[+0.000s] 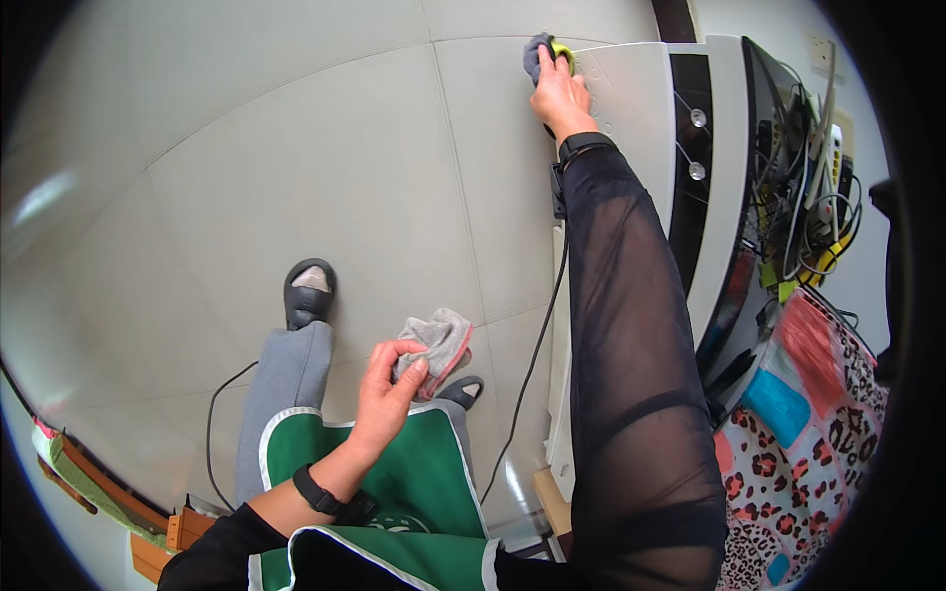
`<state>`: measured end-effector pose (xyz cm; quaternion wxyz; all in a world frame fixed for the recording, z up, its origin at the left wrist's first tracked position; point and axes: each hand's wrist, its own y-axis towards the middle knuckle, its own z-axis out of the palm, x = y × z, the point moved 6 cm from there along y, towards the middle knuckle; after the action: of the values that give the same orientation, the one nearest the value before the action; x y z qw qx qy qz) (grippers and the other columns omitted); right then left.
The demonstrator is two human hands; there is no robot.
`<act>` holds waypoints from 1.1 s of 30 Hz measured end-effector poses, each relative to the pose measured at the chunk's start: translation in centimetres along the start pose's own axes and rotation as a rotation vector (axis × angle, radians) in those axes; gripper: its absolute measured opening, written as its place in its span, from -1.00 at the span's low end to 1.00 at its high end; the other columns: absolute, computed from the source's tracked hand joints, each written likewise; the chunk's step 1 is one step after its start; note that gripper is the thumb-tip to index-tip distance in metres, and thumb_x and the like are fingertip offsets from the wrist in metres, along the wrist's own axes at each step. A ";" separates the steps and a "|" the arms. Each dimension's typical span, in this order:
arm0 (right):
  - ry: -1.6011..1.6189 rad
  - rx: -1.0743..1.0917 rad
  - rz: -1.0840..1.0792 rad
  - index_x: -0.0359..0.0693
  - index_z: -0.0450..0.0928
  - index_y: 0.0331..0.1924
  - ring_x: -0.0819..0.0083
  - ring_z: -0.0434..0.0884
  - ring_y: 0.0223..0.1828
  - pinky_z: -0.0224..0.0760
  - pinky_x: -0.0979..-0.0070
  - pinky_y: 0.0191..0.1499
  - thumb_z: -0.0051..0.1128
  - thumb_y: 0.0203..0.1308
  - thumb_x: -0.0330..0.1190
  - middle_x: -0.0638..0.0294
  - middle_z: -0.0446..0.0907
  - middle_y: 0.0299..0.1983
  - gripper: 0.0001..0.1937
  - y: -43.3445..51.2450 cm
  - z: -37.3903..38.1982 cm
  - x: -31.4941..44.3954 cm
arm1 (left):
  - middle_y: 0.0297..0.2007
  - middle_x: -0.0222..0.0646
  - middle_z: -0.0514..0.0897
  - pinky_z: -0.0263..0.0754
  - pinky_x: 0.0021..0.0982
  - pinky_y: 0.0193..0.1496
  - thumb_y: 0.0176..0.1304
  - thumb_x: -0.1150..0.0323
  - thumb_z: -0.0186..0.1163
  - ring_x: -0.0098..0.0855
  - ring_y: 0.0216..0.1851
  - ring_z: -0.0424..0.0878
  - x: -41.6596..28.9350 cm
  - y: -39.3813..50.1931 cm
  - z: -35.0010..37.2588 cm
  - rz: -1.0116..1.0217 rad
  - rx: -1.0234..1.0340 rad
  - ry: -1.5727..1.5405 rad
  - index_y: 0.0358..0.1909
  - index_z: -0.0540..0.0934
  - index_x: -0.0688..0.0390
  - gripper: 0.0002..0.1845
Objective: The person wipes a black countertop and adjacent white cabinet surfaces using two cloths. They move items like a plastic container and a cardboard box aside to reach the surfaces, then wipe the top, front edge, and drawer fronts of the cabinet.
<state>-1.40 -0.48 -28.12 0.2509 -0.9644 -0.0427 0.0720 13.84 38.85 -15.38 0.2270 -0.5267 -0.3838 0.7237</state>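
Note:
My left hand (388,395) grips a light grey cloth with a red edge (442,341) between thumb and fingers, above my slippered foot and the green apron (421,462). Far ahead, my right hand (563,92) is stretched out at the top and presses a dark grey and yellow-green cloth (535,60) against the far left corner of a white cabinet (635,81). The cabinet's side carries faint raised patterns. Part of that cloth is hidden under the fingers.
Black drawer fronts with clear round knobs (696,118) line the cabinet. Tangled cables and a power strip (835,159) lie at the right, beside a leopard-patterned cloth (805,443). A black cable (533,354) hangs near my right arm. Wooden furniture (188,528) stands at the lower left on the tiled floor.

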 end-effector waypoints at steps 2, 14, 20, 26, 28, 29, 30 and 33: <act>0.010 -0.016 0.035 0.14 -0.03 0.42 0.01 0.41 0.13 0.39 0.23 0.11 -0.10 0.17 -0.43 0.21 0.13 0.36 -0.30 0.3 0.6 0.0 | -0.25 -0.42 0.40 0.29 -0.54 -0.16 0.24 0.39 0.16 -0.55 -0.25 0.36 0.3 -0.1 0.0 -0.026 0.002 0.021 -0.16 0.54 0.17 -0.84; 0.148 0.014 0.057 0.01 0.00 0.40 -0.15 0.52 -0.05 0.45 0.11 0.01 -0.02 0.07 -0.48 -0.03 0.17 0.32 -0.26 -8.7 5.9 -4.4 | -0.23 -0.40 0.41 0.30 -0.52 -0.09 0.25 0.37 0.15 -0.52 -0.20 0.39 1.7 -0.2 1.0 -0.063 0.022 0.011 -0.14 0.53 0.16 -0.82; 0.176 0.068 0.100 0.04 -0.01 0.39 -0.16 0.53 -0.12 0.46 0.04 -0.06 -0.06 0.08 -0.51 -0.05 0.16 0.32 -0.27 -15.9 9.9 -8.0 | -0.24 -0.41 0.41 0.31 -0.53 -0.12 0.26 0.37 0.14 -0.55 -0.23 0.39 2.7 -0.8 1.4 -0.046 0.044 0.036 -0.14 0.53 0.18 -0.83; 0.351 0.266 0.378 -0.06 0.06 0.36 -0.11 0.50 0.00 0.41 0.09 0.00 -0.12 0.11 -0.43 -0.09 0.28 0.25 -0.35 -21.9 12.7 -10.4 | -0.24 -0.43 0.41 0.31 -0.53 -0.14 0.25 0.39 0.15 -0.57 -0.23 0.39 2.4 -1.2 1.6 -0.029 0.074 0.046 -0.14 0.52 0.17 -0.83; 0.389 0.319 0.416 -0.12 0.10 0.34 -0.05 0.47 0.12 0.37 0.14 0.07 -0.18 0.09 -0.42 -0.10 0.41 0.15 -0.37 -23.4 12.0 -10.5 | -0.23 -0.43 0.41 0.31 -0.54 -0.15 0.25 0.39 0.14 -0.57 -0.23 0.39 1.8 -1.2 1.6 0.034 0.084 0.077 -0.14 0.52 0.17 -0.83; 0.409 0.289 0.335 -0.14 0.10 0.34 -0.07 0.47 0.10 0.37 0.13 0.08 -0.18 0.08 -0.43 -0.11 0.37 0.18 -0.37 -24.0 10.9 -9.9 | -0.23 -0.43 0.41 0.31 -0.54 -0.14 0.25 0.40 0.14 -0.57 -0.23 0.39 1.7 -1.1 1.6 0.035 0.082 0.046 -0.14 0.52 0.17 -0.83; 0.485 0.155 0.212 -0.18 0.14 0.32 -0.06 0.44 0.13 0.32 0.17 0.13 -0.19 0.04 -0.46 -0.13 0.37 0.17 -0.36 -24.0 8.9 -9.1 | -0.23 -0.43 0.41 0.31 -0.54 -0.14 0.25 0.40 0.14 -0.57 -0.23 0.39 1.6 -1.2 1.6 0.029 0.080 0.017 -0.14 0.53 0.17 -0.83; 0.446 -0.265 -0.146 -0.15 0.10 0.33 -0.10 0.50 -0.07 0.42 0.15 -0.04 -0.12 0.02 -0.53 -0.13 0.34 0.16 -0.33 -23.0 0.8 -6.6 | -0.23 -0.42 0.41 0.31 -0.54 -0.13 0.25 0.40 0.14 -0.56 -0.23 0.39 1.3 -1.3 1.5 0.022 0.073 -0.022 -0.14 0.53 0.17 -0.84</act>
<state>-9.09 19.12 -16.78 0.1302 -0.9753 -0.0649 -0.1664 11.91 40.13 -14.94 0.2338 -0.5144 -0.3539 0.7453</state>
